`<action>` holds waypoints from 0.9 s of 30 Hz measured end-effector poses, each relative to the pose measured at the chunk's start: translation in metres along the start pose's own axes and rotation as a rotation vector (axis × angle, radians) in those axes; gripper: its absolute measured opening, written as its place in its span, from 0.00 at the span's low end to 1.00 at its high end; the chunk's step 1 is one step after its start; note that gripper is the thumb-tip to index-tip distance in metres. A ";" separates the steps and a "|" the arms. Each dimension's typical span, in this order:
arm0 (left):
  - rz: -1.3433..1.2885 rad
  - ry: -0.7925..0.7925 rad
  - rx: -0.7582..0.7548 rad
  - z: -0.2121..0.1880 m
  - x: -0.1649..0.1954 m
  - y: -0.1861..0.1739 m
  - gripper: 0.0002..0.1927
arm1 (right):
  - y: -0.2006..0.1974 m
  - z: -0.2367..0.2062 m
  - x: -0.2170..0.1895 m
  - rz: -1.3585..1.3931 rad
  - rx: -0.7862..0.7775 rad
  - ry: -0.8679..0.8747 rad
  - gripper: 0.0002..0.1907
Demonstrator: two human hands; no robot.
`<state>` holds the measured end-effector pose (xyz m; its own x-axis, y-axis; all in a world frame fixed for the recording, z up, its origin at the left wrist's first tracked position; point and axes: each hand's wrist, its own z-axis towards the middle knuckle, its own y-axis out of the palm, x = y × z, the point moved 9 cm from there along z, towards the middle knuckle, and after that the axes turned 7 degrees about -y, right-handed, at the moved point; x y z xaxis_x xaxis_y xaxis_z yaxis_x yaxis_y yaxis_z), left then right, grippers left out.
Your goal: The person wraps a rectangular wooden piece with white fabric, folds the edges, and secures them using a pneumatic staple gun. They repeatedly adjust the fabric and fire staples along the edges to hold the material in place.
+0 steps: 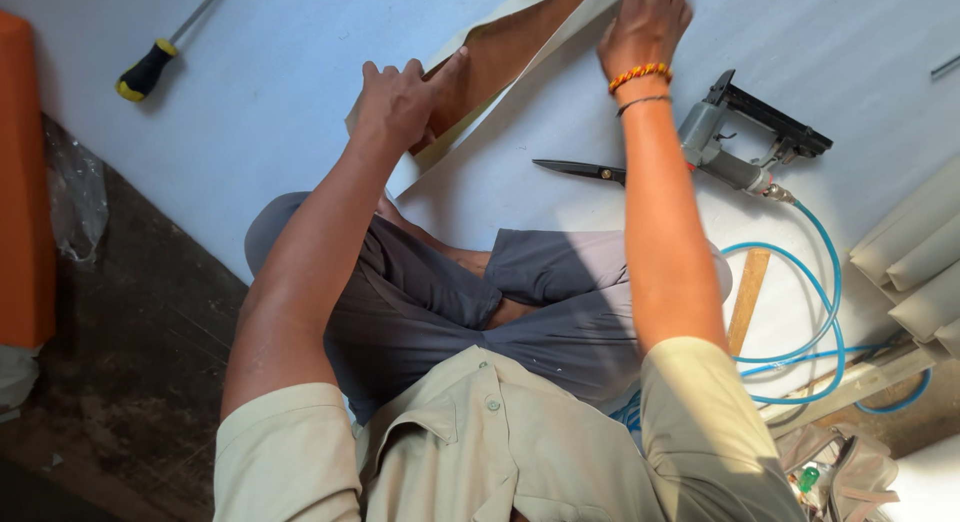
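I see my left hand [400,102] pressing flat, clasping nothing, on the long cream strip of folded sheet with a brown inner face [500,57], pinning it to the white panel [280,102]. My right hand [645,22] flattens its far end, while black scissors [580,169] and a grey pneumatic stapler [745,142] lie within reach

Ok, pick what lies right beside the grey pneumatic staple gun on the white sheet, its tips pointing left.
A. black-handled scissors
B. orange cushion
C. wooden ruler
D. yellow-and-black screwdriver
A: the black-handled scissors lie shut next to the grey pneumatic staple gun, partly hidden behind the right forearm.
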<state>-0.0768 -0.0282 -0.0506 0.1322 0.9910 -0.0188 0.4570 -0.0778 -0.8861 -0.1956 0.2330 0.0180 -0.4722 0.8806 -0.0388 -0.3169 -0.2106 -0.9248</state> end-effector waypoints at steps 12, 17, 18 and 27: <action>-0.003 0.054 0.303 -0.035 0.042 -0.018 0.52 | 0.042 -0.184 -0.158 0.990 -0.226 0.928 0.22; -0.117 0.095 0.285 -0.038 0.060 -0.009 0.49 | 0.028 -0.179 -0.145 0.816 -0.341 0.903 0.17; -0.241 0.028 0.142 -0.037 0.058 0.005 0.51 | 0.026 -0.181 -0.143 0.808 -0.339 0.918 0.17; -0.218 -0.074 -0.009 -0.070 0.086 0.019 0.58 | 0.019 -0.195 -0.130 0.744 -0.246 0.991 0.15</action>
<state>0.0050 0.0485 -0.0362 -0.0348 0.9898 0.1385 0.4755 0.1383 -0.8688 0.0205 0.1974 -0.0688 0.3812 0.5455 -0.7464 -0.0288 -0.8000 -0.5993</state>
